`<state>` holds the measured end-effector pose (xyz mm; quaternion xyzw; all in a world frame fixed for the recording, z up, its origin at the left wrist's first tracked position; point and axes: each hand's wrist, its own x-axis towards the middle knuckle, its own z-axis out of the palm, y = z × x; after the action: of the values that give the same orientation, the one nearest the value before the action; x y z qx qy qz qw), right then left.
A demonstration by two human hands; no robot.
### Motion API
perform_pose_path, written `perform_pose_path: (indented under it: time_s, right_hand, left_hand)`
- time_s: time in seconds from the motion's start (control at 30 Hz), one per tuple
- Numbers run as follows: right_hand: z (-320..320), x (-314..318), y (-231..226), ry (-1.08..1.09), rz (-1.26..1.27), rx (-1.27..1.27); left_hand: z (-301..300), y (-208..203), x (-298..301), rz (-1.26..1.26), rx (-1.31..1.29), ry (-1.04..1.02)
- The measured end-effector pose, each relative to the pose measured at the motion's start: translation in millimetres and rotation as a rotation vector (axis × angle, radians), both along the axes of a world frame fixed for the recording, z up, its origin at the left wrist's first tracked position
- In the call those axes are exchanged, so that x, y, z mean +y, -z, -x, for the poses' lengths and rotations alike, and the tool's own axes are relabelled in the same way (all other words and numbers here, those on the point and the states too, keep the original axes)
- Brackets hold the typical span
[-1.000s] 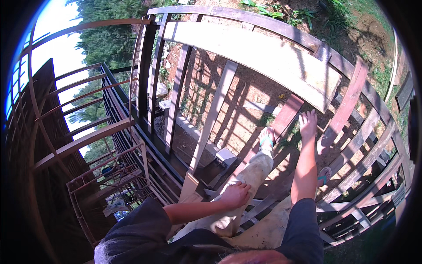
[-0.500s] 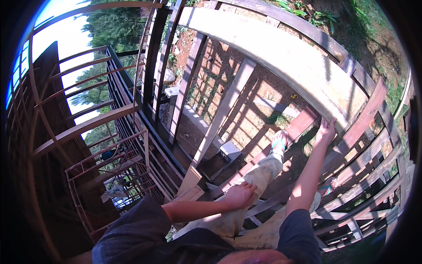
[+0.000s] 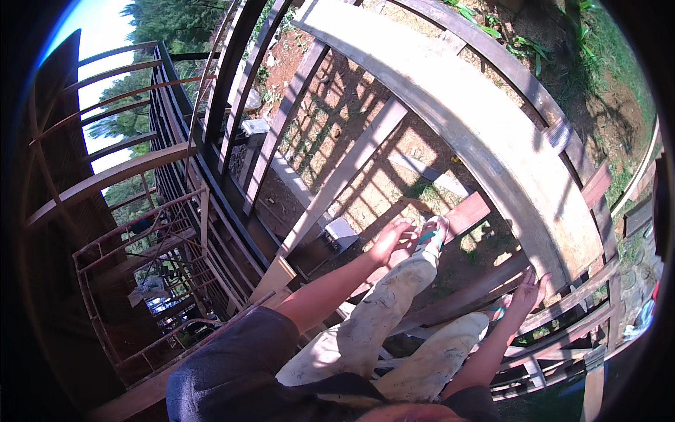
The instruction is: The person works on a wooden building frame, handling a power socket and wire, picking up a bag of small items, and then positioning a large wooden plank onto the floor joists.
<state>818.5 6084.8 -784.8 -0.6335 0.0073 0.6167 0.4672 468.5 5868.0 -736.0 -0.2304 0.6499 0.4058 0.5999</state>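
A wide, pale wooden plank [image 3: 485, 119] lies across several timber beams, running from the upper middle toward the right. My right hand [image 3: 524, 295] is at its near end, fingers closed at the lower edge; the fingertips are partly hidden by the plank. My left hand [image 3: 395, 240] hangs above my left lower leg, next to the foot, fingers loosely bent and apart, holding nothing. My left foot, in a flip-flop [image 3: 430, 235], stands on a reddish beam [image 3: 470, 213]. The plank covers part of that beam, and a reddish piece shows past its far edge.
Open gaps between the beams [image 3: 344, 176] drop to soil below. A pale concrete block [image 3: 340, 233] sits under the frame. Rusty metal scaffolding [image 3: 140, 246] stands at left. Slatted timber framing [image 3: 562, 327] lies at right, with grass and soil beyond.
The plank's near end has come toward me, over the reddish beam, with my right hand at its edge. My left hand has moved from my thigh out toward my foot. The view has shifted.
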Motion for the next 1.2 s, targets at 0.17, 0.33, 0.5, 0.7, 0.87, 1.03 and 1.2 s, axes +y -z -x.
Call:
perform_pose_path:
  time_s: [0.17,0.33,0.5,0.7,0.87,1.03,1.2]
  right_hand:
    - [-24.8,-8.6,-48.0,0.06,0.105,-0.003]
    - [-48.0,-42.7,-36.8,0.019,0.097,0.181]
    - [-9.6,-67.6,-46.8,0.191,0.065,0.443]
    - [59.6,-61.3,-15.2,0.161,0.027,0.403]
    - [209.7,-44.0,52.3,0.097,0.101,0.474]
    - [278.8,-65.0,61.7,0.041,0.224,0.632]
    - [154.9,-125.8,-0.3,-0.508,0.063,0.444]
  left_hand:
    - [72.0,97.7,134.6,-0.383,0.018,-0.552]
    - [83.5,129.9,176.9,-0.47,-0.114,-0.73]
    - [101.5,114.3,157.9,-0.385,-0.084,-0.709]
    - [208.3,88.2,146.1,-0.327,0.256,-0.652]
    - [266.4,36.8,122.9,-0.35,0.378,-0.465]
    - [208.5,-6.0,-15.7,-0.164,0.285,-0.302]
    - [66.3,-46.2,-163.4,0.324,0.076,-0.018]
